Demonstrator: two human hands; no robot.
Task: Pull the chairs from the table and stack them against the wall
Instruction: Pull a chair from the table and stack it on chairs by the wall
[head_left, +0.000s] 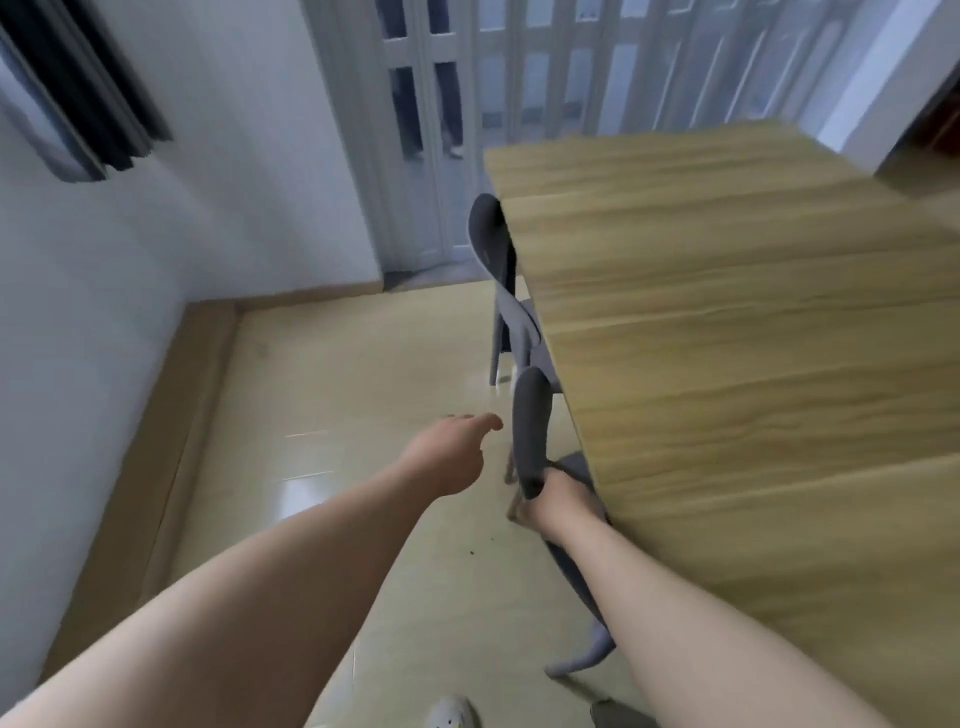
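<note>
Gripping grey chair (531, 426), wooden table (753, 322), tiled floor (332, 395)

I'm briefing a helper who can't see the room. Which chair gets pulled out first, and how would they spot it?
Find the wooden table; two grey chairs are tucked along its left edge. Take the near chair, not the far chair by the glass doors. It's the one whose backrest the right hand grips, with the left hand open beside it.
</note>
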